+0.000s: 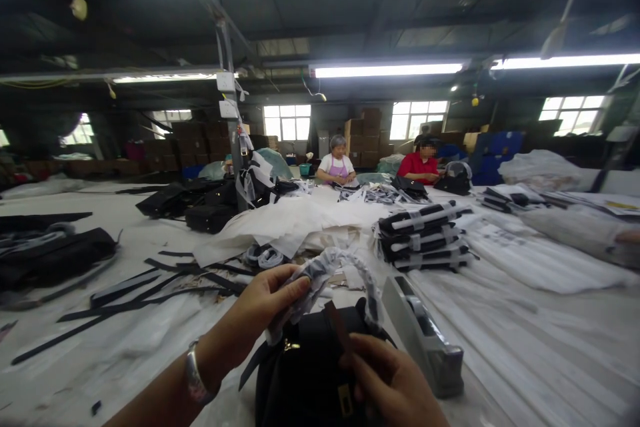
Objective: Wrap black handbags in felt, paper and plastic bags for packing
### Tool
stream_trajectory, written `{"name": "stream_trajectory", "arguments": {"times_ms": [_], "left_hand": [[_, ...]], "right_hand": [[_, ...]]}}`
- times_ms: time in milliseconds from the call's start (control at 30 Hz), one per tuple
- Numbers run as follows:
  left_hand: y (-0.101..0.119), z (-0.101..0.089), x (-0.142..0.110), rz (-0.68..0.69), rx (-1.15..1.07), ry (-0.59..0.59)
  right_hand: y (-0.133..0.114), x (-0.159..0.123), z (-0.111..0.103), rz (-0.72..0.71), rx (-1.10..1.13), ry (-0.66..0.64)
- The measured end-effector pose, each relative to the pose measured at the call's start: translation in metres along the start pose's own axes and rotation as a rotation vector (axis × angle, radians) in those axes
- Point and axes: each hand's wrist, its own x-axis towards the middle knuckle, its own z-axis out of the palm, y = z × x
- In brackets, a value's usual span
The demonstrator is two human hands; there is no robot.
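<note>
1. While the left hand (265, 303) pinches the handle (333, 260) above the bag (295, 373), the right hand (393, 380) grips a strip (337, 324) over the bag's front.
2. Strip-placing seems in hand; next probably needs the handle held clear.

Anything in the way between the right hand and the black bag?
Nothing visible, apart from the brown strip that the right hand itself holds in front of the black bag. The grey tape dispenser stands off to the right, not between them.

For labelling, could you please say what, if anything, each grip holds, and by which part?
The left grip holds a handbag's wrapped handle by its left side; the right grip, a brown strip by its lower part.
</note>
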Motion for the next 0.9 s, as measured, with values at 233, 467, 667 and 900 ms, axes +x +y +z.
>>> {"name": "stream_trajectory", "arguments": {"times_ms": [233, 467, 667, 900], "left_hand": [[0.003, 0.006, -0.006, 0.002, 0.139, -0.035], [0.006, 0.001, -0.008, -0.010, 0.146, -0.009], [0.008, 0.006, -0.007, 0.117, 0.247, 0.008], [0.005, 0.012, -0.010, 0.152, 0.266, -0.015]], "right_hand": [[-0.033, 0.027, 0.022, -0.141, 0.092, 0.074], [-0.033, 0.022, 0.029, -0.072, 0.119, 0.007], [-0.025, 0.033, 0.024, -0.093, 0.091, 0.112], [-0.035, 0.034, 0.028, -0.121, 0.068, 0.146]]}}
